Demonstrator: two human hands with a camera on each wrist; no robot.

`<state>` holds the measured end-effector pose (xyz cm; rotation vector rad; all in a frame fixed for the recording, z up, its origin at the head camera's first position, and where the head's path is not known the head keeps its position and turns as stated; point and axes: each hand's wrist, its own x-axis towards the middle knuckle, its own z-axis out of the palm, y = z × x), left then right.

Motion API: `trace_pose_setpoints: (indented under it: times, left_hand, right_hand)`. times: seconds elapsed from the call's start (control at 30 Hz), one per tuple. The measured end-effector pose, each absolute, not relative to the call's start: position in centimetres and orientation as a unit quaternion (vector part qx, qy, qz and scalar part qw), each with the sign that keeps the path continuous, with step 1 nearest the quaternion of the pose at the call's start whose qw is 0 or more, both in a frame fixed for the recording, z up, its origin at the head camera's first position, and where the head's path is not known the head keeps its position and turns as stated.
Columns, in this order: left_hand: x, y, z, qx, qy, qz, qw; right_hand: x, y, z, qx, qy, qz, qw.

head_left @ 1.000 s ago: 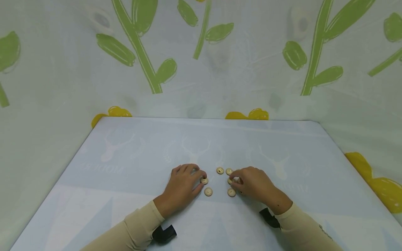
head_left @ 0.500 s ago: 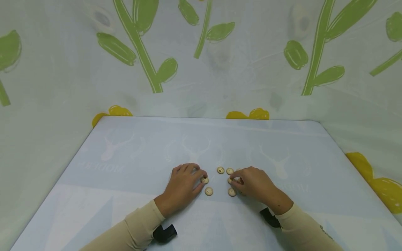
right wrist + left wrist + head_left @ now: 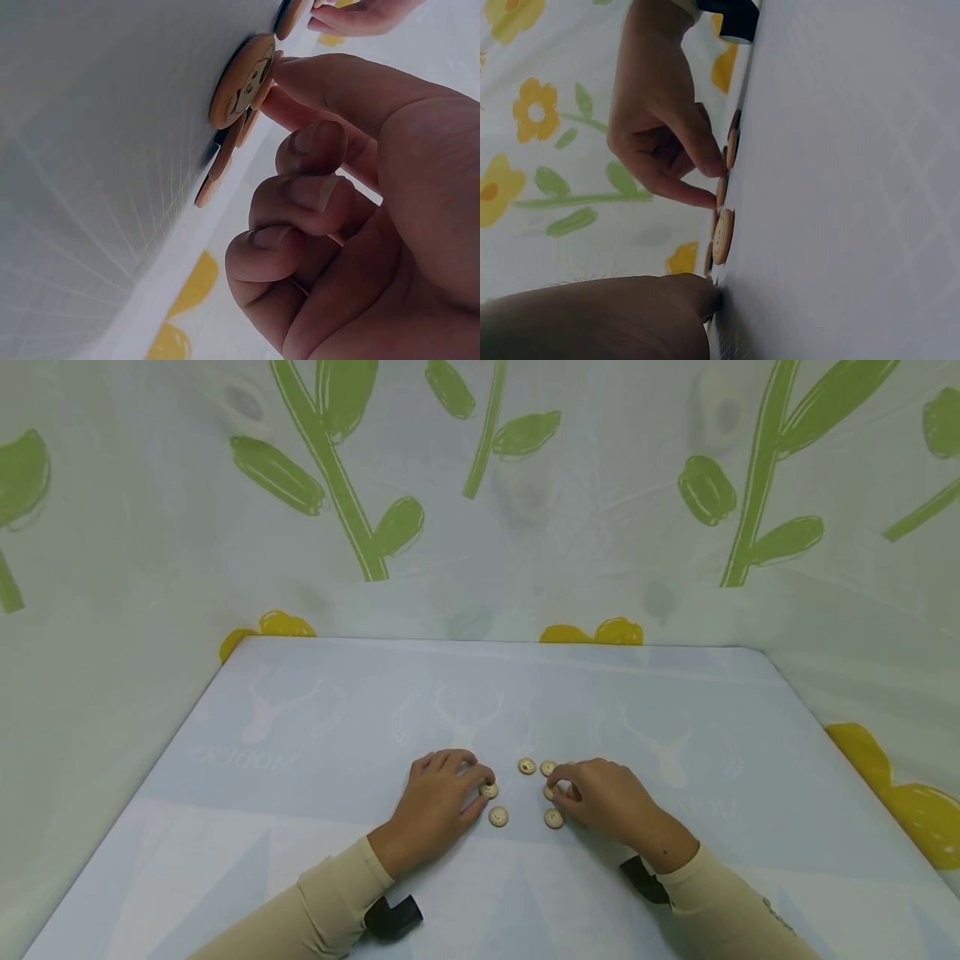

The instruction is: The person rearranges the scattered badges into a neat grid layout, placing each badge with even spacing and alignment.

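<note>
My left hand (image 3: 438, 806) rests on the table with thumb and index finger pinching a small round wooden disc (image 3: 490, 791) at its edges. Opposite it, my right hand (image 3: 611, 802) pinches another wooden disc (image 3: 551, 792) between thumb and index finger. In the right wrist view its other fingers (image 3: 300, 195) are curled in. A disc with a printed animal face (image 3: 247, 82) lies just in front of the right thumb. In the left wrist view the right hand (image 3: 664, 127) reaches down to the pinched disc (image 3: 721, 189), while part of the left hand (image 3: 592, 315) shows below.
Loose wooden discs lie around the hands: one (image 3: 498, 816) near the left thumb, one (image 3: 553, 818) below the right fingertips, and two (image 3: 527, 766) above. More are partly hidden by the right hand. The pale table (image 3: 315, 777) meets a leaf-patterned curtain (image 3: 600, 527) behind.
</note>
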<state>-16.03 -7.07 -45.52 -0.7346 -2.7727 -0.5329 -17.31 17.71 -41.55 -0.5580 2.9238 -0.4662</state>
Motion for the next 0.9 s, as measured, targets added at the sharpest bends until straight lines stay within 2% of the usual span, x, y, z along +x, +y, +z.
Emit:
trace_pose_setpoints:
  times: [0.23, 0.77, 0.9]
  left_hand:
    - [-15.90, -7.11, -45.62, -0.250, -0.946, -0.177, 0.107]
    - [-16.00, -7.17, -45.48, -0.256, -0.942, -0.176, 0.128]
    - [-15.99, -7.16, -45.51, -0.253, -0.944, -0.176, 0.119]
  right_hand:
    - [-17.21, 17.70, -41.65, -0.179, 0.969, -0.153, 0.073]
    - [-16.65, 17.10, -41.14, -0.221, 0.965, -0.137, 0.028]
    - [-16.36, 16.85, -41.25, -0.244, 0.959, -0.141, 0.023]
